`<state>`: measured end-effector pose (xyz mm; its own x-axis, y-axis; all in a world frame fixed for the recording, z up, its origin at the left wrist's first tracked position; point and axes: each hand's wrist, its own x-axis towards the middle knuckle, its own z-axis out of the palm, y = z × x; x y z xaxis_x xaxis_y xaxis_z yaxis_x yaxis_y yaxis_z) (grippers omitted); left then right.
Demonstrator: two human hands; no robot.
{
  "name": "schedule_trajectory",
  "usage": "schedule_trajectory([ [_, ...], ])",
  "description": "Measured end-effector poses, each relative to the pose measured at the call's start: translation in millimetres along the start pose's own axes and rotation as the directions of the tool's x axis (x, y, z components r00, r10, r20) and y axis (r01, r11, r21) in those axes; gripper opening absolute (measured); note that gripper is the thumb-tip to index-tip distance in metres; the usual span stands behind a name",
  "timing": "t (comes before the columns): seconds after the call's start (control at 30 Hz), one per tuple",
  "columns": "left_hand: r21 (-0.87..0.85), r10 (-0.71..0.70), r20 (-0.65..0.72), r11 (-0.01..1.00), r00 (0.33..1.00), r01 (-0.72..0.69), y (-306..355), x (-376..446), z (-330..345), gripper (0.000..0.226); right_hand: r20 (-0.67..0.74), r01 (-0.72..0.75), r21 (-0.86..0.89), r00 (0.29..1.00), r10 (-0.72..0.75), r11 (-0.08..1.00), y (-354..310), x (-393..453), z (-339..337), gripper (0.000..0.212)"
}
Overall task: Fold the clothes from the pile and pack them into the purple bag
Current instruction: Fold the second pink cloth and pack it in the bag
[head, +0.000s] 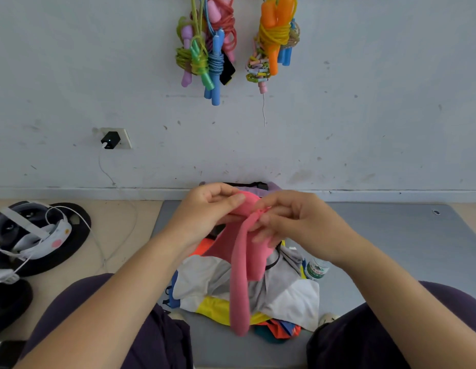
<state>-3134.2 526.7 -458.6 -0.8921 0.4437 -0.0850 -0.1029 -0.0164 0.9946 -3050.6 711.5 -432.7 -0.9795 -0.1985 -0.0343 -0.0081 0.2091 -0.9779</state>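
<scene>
Grey floor mat (391,235) against a scuffed white wall (364,102), where bundled skipping ropes (212,49) hang, their tops cut off by the frame edge. Left hand (205,209) and right hand (298,219), raised above the clothes pile (258,294), both pinch the upper edge of a pink garment (240,275), which hangs down in a long strip over the pile. The kind of garment cannot be made out. Behind the hands, only a sliver of the purple bag (260,191) shows at the wall's foot. A plastic bottle (316,269) lies beside the pile, partly hidden. At left, a headset (32,230) rests on a dark cushion (66,251).
</scene>
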Motion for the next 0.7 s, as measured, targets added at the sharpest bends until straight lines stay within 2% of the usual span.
schedule_trajectory([
  [0.1, -0.035, -0.008, 0.081, 0.999, 0.997, 0.011, 3.8, -5.0, 3.1, 0.011, -0.208, 0.075, -0.228, 0.970, -0.124, 0.971, 3.7, 2.6, 4.6, 0.011],
  [0.17, -0.010, -0.017, 0.088, 1.000, 0.996, 0.018, 5.2, -7.3, 5.3, 0.011, -0.288, 0.126, -0.404, 0.923, -0.256, 0.906, 4.3, 4.1, 6.7, 0.011],
  [0.27, 0.026, -0.015, 0.081, 1.000, 0.997, 0.013, 4.9, -7.5, 5.2, 0.012, -0.314, 0.154, -0.551, 0.872, -0.375, 0.820, 1.5, 4.8, 9.4, 0.004],
  [0.37, -0.023, -0.032, 0.107, 0.999, 0.994, 0.035, 6.5, -9.3, 6.7, 0.016, -0.299, 0.168, -0.635, 0.846, -0.440, 0.754, 0.9, 4.9, 9.5, 0.008],
  [0.47, -0.068, -0.029, 0.128, 0.997, 0.991, 0.037, 6.9, -10.3, 9.2, 0.016, -0.319, 0.166, -0.655, 0.824, -0.468, 0.738, -1.1, 3.5, 11.5, 0.009],
  [0.6, -0.144, -0.009, 0.150, 0.989, 0.989, 0.031, 8.2, -11.5, 11.1, 0.020, -0.383, 0.153, -0.592, 0.810, -0.443, 0.792, -2.2, 2.6, 13.3, 0.009],
  [0.7, -0.070, 0.054, 0.157, 0.997, 0.986, -0.043, 8.9, -14.4, 11.4, 0.020, -0.422, 0.150, -0.527, 0.808, -0.411, 0.836, -1.3, 3.4, 11.6, 0.013],
])
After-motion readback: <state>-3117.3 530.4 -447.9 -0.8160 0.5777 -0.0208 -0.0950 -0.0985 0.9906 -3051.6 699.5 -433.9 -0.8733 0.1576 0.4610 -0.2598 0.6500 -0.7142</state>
